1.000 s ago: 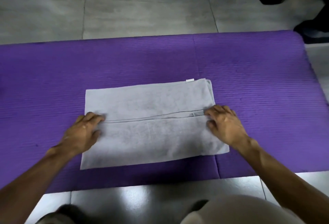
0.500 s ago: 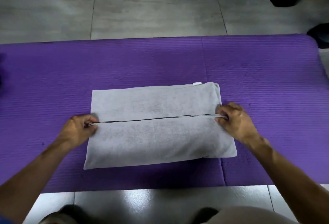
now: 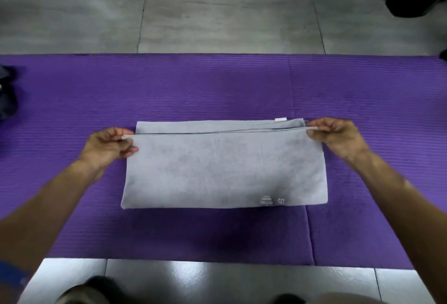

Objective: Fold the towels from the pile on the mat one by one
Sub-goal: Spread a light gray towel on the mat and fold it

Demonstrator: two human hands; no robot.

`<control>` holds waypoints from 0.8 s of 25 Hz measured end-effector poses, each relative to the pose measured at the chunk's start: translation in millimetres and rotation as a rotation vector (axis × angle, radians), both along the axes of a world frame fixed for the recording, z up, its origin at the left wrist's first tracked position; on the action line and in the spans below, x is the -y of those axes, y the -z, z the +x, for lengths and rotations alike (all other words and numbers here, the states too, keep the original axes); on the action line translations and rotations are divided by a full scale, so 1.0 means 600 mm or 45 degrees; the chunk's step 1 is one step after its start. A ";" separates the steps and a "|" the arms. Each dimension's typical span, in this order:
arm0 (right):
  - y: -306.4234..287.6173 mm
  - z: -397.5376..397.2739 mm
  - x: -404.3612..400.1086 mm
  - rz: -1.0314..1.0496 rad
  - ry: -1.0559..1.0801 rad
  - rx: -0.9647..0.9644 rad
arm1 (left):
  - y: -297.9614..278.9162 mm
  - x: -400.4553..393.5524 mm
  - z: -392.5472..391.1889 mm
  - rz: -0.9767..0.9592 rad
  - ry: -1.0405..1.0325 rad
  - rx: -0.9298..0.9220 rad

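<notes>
The head view showed the left hand (image 3: 110, 145) and the right hand (image 3: 337, 138) pinching, with fingers clamped, the gray towel's (image 3: 225, 170) upper-layer corners above the purple mat (image 3: 217, 86).

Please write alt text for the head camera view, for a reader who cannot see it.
Two bare hands, left hand and right hand, each pinch an end of the far edge of a folded grey terry towel. It lies on a purple ribbed foam mat over grey floor tiles.

left hand (image 3: 107, 145) and right hand (image 3: 336, 138) carried towel (image 3: 225, 170) edge from middle nearly to far edge
</notes>
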State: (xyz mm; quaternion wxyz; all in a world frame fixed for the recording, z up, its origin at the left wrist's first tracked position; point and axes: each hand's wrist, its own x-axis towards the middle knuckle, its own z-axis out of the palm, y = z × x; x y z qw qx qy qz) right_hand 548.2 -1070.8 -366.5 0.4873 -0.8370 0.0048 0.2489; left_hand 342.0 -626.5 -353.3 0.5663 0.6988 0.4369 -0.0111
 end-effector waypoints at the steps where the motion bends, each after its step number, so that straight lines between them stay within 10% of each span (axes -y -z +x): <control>1: 0.012 0.007 -0.008 0.003 0.028 -0.012 | 0.007 0.001 0.012 -0.006 -0.018 0.008; 11: 0.048 0.035 -0.038 -0.242 0.195 0.240 | 0.061 -0.016 0.077 0.290 -0.127 -0.013; 14: 0.055 -0.059 -0.089 -0.536 -0.056 0.942 | 0.079 0.049 0.047 0.929 0.397 0.084; 20: 0.140 -0.151 -0.102 -1.029 -0.374 0.774 | 0.164 0.125 -0.063 1.258 0.900 -0.160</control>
